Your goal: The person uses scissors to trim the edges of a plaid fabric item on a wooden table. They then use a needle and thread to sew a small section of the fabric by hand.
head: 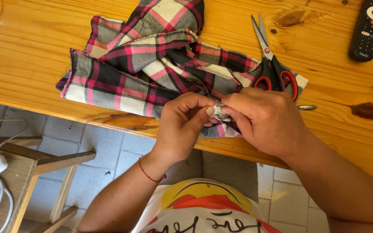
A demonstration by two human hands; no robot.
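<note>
At the lower middle of the frame, the left hand (pixel 181 125) and right hand (pixel 266 121) meet, fingertips pinched together on a small white piece (pixel 219 113) at the plaid cloth's (pixel 152 64) edge, just below red-handled scissors (pixel 270 64).

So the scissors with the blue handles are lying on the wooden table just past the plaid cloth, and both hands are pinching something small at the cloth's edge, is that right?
Nearly. The scissors have red and black handles, not blue; the head view shows this. The rest holds: they lie on the wooden table by the plaid cloth, and the left hand and right hand pinch something small at its edge.
</note>
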